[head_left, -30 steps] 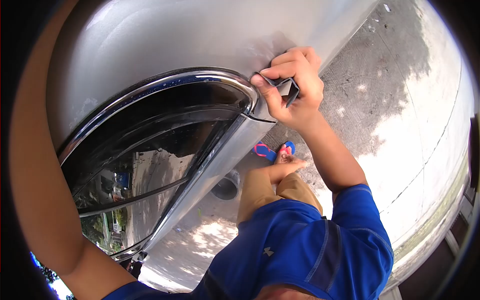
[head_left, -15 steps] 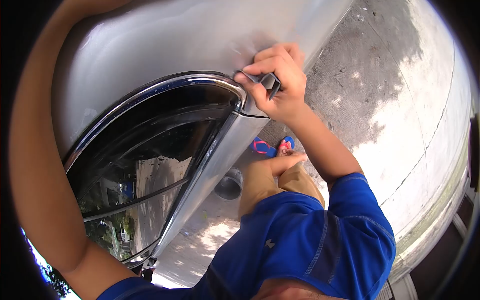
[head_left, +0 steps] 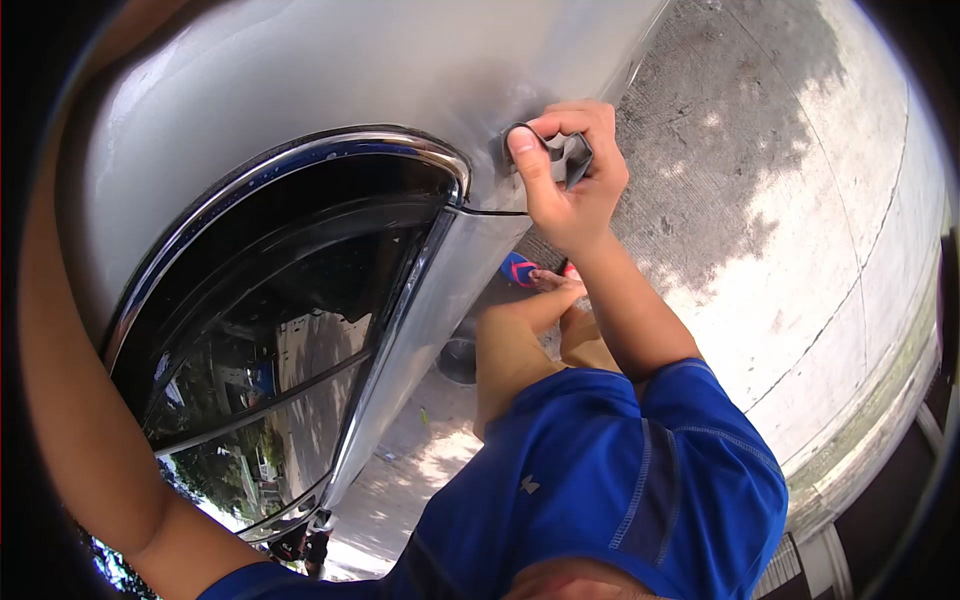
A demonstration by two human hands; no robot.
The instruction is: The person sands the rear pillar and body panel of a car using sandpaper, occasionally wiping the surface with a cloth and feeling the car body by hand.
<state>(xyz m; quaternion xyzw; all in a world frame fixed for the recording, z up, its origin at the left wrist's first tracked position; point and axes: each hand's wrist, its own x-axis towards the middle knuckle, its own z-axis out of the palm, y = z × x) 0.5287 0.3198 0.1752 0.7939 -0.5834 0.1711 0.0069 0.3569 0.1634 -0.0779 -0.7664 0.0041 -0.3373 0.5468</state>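
Note:
My right hand (head_left: 580,165) is closed on a folded dark grey sheet of sandpaper (head_left: 578,160), the thumb pressed along it. It rests against the silver car body (head_left: 300,70), just past the corner of the chrome window trim (head_left: 350,142). A dull, darker smudge (head_left: 490,95) marks the paint beside my fingers. My left arm (head_left: 85,400) reaches up along the left side, over the car; its hand is beyond the view. Below the trim lies the dark, reflective car window (head_left: 330,225).
A dark round container (head_left: 458,360) stands on the ground by the car, near my legs. My foot in a blue flip-flop (head_left: 518,270) shows under the car's edge. Concrete pavement (head_left: 720,150), partly shaded, stretches to the right.
My right hand has shifted slightly along the panel, away from the trim corner, its thumb now more upright on the sandpaper. The view has moved a little; my feet are placed differently.

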